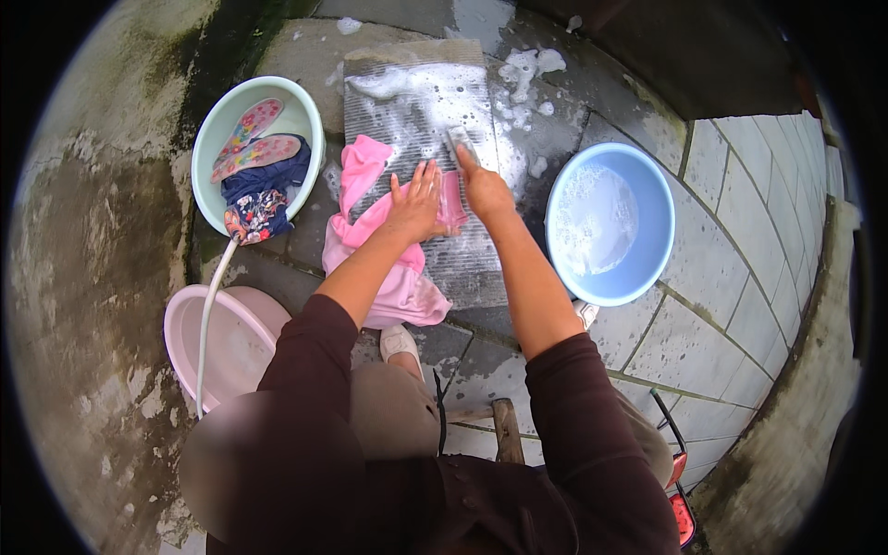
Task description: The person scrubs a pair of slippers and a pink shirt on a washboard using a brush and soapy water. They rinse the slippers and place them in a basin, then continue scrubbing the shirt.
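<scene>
Left hand (416,199) spread flat, pressing pink cloth (370,240) on soapy washboard (430,120). Right hand (483,190) closed around brush (459,144), touching cloth. Blue basin (647,250) at right; green basin (213,148) at left.

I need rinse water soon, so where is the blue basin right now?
In the head view the blue basin, holding sudsy water, sits on the paving at the person's right, just beside the washboard and the right hand.

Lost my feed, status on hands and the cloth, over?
Left hand flat on pink garment, pinning it to washboard. Right hand grips brush. Nothing in the way.
</scene>
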Motion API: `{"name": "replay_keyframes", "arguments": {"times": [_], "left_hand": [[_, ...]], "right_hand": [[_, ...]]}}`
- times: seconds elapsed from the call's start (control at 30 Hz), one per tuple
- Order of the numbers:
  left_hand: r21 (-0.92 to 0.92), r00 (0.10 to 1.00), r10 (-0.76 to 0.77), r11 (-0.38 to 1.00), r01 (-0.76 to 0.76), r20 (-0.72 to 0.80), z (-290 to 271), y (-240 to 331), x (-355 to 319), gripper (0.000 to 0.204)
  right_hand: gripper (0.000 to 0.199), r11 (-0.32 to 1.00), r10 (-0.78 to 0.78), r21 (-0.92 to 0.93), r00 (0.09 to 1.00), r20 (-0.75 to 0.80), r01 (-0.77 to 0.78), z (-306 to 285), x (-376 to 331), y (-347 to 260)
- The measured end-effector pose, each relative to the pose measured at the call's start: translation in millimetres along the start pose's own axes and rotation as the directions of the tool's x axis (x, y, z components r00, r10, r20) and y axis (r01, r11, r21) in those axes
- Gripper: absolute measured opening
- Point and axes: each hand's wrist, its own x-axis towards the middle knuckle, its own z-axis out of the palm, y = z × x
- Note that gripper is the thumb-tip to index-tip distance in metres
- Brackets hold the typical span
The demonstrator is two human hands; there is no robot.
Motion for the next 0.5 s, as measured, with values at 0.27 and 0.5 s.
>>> {"name": "replay_keyframes", "arguments": {"times": [0.27,0.5], "left_hand": [[-0.21,0.907,-0.194,0.97,0.121,-0.374,23.2,-69.9,-96.6,0.039],[-0.239,0.736,-0.154,0.971,-0.011,-0.659,15.5,-60.2,-115.3,0.03]], "right_hand": [[0.056,0.937,0.22,0.312,0.96,-0.175,-0.158,44.3,-45.7,21.5],[0.033,0.921,0.211,0.363,0.965,-0.156,-0.142,65.6,-44.2,4.3]]}}
